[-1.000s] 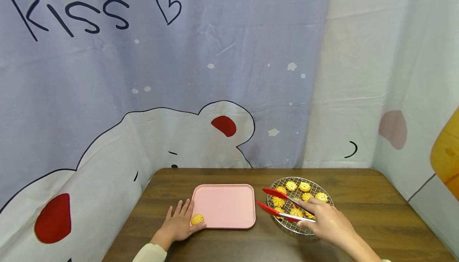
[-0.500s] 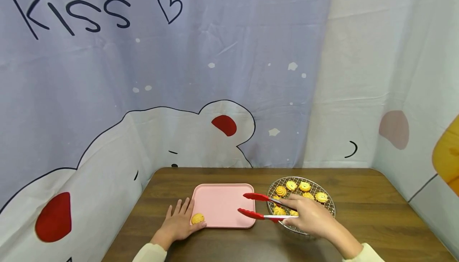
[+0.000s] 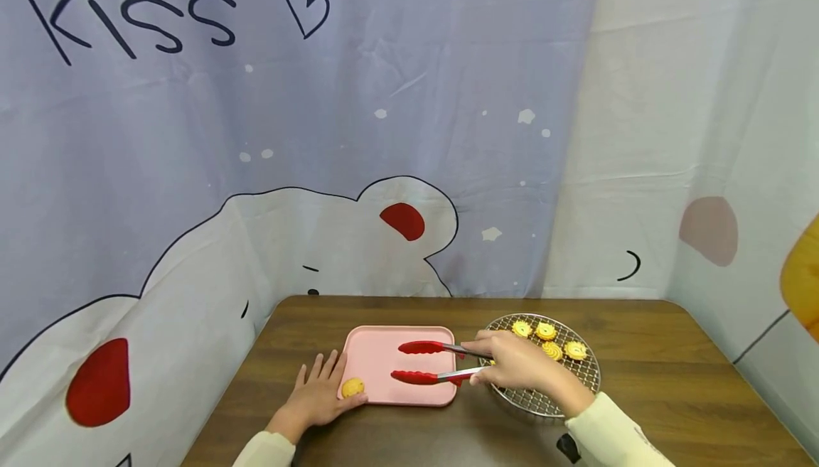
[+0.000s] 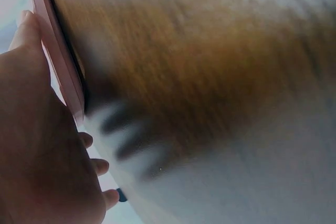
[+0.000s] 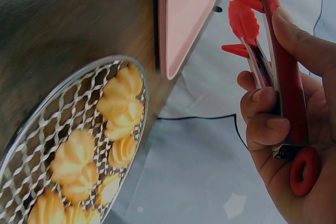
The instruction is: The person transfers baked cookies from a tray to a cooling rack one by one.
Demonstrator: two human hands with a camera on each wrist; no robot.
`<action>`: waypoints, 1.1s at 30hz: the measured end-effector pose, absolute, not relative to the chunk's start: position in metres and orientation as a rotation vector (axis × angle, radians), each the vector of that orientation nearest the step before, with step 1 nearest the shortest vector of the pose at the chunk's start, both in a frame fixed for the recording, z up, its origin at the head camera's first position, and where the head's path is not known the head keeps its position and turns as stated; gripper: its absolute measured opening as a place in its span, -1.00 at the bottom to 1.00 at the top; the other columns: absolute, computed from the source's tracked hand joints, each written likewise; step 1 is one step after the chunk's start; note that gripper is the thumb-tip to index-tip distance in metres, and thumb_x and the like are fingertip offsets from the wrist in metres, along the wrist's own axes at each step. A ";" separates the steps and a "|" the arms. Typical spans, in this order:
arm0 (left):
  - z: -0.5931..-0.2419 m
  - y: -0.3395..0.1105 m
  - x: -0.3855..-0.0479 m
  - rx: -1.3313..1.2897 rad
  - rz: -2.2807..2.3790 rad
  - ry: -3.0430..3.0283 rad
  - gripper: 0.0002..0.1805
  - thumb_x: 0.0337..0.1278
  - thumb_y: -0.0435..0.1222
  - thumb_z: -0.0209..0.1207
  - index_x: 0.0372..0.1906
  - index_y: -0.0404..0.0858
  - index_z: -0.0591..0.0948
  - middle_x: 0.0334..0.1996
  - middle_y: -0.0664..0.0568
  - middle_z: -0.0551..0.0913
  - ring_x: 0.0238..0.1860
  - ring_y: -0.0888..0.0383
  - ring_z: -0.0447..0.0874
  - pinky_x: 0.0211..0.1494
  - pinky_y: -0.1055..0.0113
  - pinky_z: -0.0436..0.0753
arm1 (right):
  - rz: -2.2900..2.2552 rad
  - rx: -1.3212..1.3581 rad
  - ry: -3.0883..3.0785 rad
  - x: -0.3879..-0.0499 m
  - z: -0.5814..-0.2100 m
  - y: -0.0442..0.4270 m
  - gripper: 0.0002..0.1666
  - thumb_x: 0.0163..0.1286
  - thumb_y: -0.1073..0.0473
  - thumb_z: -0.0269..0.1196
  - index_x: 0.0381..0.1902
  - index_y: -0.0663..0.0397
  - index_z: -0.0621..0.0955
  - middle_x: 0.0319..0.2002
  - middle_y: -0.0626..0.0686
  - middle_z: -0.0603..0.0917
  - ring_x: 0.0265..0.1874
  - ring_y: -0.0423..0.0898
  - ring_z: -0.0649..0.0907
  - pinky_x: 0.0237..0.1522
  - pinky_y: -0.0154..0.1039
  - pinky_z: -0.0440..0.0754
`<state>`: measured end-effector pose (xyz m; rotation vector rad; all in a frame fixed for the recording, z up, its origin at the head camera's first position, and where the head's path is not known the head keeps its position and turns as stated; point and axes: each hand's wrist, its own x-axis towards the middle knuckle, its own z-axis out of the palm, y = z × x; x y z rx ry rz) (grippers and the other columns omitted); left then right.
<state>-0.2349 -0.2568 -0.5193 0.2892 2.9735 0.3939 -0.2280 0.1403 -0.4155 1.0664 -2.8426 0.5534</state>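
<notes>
My left hand (image 3: 318,393) lies flat with spread fingers on the table at the near-left corner of the pink tray (image 3: 409,394). Its thumb reaches along the tray's rim, beside a round golden cookie (image 3: 352,387) in that corner. In the left wrist view the left hand (image 4: 47,124) touches the tray's edge (image 4: 63,66). My right hand (image 3: 515,362) grips red-tipped metal tongs (image 3: 457,376) by the handles. Their two arms stand apart over the tray's right half, with nothing seen between the tips. The right wrist view shows fingers curled round the tongs (image 5: 289,87).
A round wire rack (image 3: 544,404) stands right of the tray, partly under my right hand. Several piped cookies (image 5: 121,95) lie on its mesh. The wooden table (image 3: 672,374) meets a printed curtain (image 3: 486,97) behind and at the sides.
My right hand has carried the tongs leftward from above the wire rack to over the pink tray. The left hand and the cookie beside it have stayed in place.
</notes>
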 end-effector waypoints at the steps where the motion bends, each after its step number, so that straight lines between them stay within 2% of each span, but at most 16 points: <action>1: -0.520 -0.258 -0.236 0.290 0.399 2.977 0.19 0.12 0.50 0.00 0.61 -0.25 0.10 0.58 -0.27 0.10 0.57 -0.38 -0.08 0.48 -0.42 -0.16 | 0.552 1.080 -2.842 -0.231 -0.416 0.137 -0.30 0.14 -0.06 0.53 0.23 0.02 0.68 -0.12 -0.10 0.70 -0.28 -0.22 0.60 -0.27 -0.24 0.59; 7: -0.526 -0.260 -0.239 0.303 0.383 2.997 0.25 0.06 0.55 -0.03 0.62 -0.24 0.07 0.58 -0.25 0.11 0.58 -0.35 -0.09 0.51 -0.37 -0.20 | 0.534 1.176 -2.828 -0.245 -0.420 0.115 -0.34 0.17 -0.05 0.53 0.23 0.00 0.68 -0.06 -0.13 0.70 -0.10 -0.17 0.68 -0.03 -0.13 0.67; 10: -0.524 -0.260 -0.239 0.325 0.374 3.008 0.28 0.04 0.57 -0.04 0.61 -0.28 0.08 0.56 -0.28 0.14 0.57 -0.37 -0.07 0.50 -0.39 -0.20 | 0.519 1.214 -2.837 -0.251 -0.420 0.105 -0.36 0.17 -0.04 0.53 0.21 -0.01 0.70 -0.08 -0.13 0.70 -0.13 -0.20 0.66 -0.04 -0.17 0.66; 17: -0.525 -0.260 -0.240 0.312 0.315 2.998 0.33 -0.02 0.63 -0.13 0.62 -0.26 0.06 0.58 -0.25 0.12 0.58 -0.34 -0.09 0.52 -0.36 -0.22 | 0.483 1.282 -2.864 -0.260 -0.418 0.082 -0.37 0.14 -0.09 0.54 0.19 -0.11 0.71 -0.21 -0.16 0.67 -0.34 -0.27 0.55 -0.32 -0.31 0.55; 25: -0.528 -0.260 -0.241 0.305 0.273 2.993 0.30 -0.01 0.63 -0.15 0.62 -0.23 0.08 0.59 -0.17 0.12 0.60 -0.28 -0.09 0.54 -0.33 -0.19 | 0.456 1.350 -2.854 -0.268 -0.417 0.064 -0.41 0.15 -0.06 0.55 0.15 -0.06 0.73 -0.17 -0.14 0.69 -0.27 -0.26 0.60 -0.20 -0.29 0.60; 33: -0.530 -0.261 -0.241 0.333 0.269 3.012 0.32 -0.02 0.62 -0.11 0.61 -0.29 0.10 0.57 -0.23 0.16 0.58 -0.33 -0.07 0.52 -0.36 -0.18 | 0.446 1.336 -2.916 -0.274 -0.423 0.054 -0.38 0.15 -0.08 0.55 0.17 -0.07 0.72 -0.19 -0.14 0.68 -0.33 -0.26 0.57 -0.31 -0.35 0.54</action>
